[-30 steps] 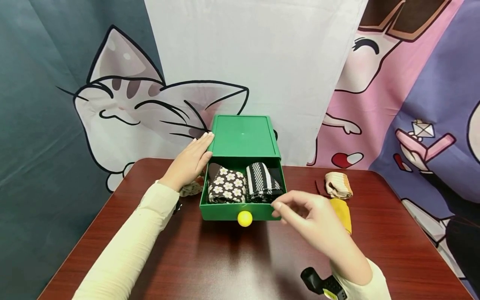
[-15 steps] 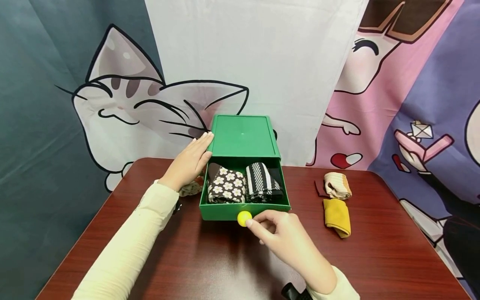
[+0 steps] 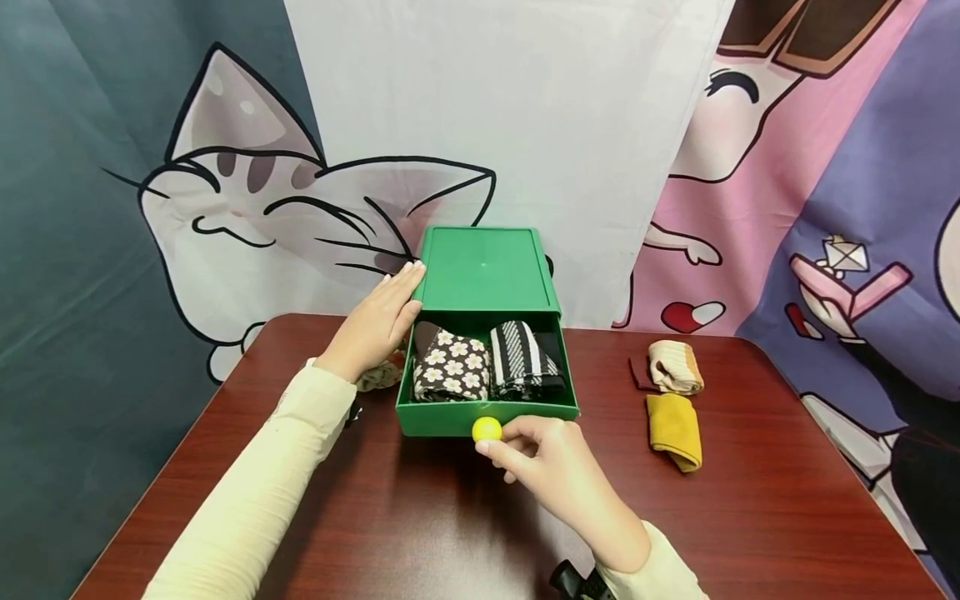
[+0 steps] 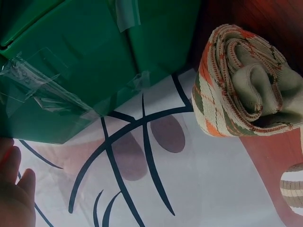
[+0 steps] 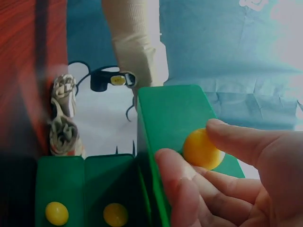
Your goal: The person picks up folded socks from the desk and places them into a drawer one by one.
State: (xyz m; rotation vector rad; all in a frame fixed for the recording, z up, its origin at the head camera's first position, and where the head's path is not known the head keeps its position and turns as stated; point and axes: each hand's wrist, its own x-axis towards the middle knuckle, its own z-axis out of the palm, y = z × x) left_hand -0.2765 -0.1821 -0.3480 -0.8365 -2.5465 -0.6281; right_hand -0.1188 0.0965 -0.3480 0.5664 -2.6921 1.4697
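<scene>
A green drawer (image 3: 442, 421) stands pulled out from a green drawer box (image 3: 486, 268). Inside it lie a rolled flowered sock (image 3: 453, 367) and a black-and-white striped sock (image 3: 517, 362). My right hand (image 3: 551, 462) has thumb and fingers on either side of the drawer's yellow knob (image 3: 486, 428), pinching it; the right wrist view shows the same round knob (image 5: 202, 149) between them. My left hand (image 3: 375, 325) rests with straight fingers against the box's upper left edge. In the left wrist view only some of its fingertips (image 4: 26, 179) show.
On the table's right lie a folded mustard-yellow sock (image 3: 673, 429) and a cream-and-tan rolled sock (image 3: 675, 367). A patterned rolled sock (image 4: 246, 85) sits left of the box. Two other closed drawers with yellow knobs (image 5: 57, 213) appear in the right wrist view.
My right hand has moved left from the drawer's front right corner to the yellow knob and taken hold of it. The left hand has stayed on the box.
</scene>
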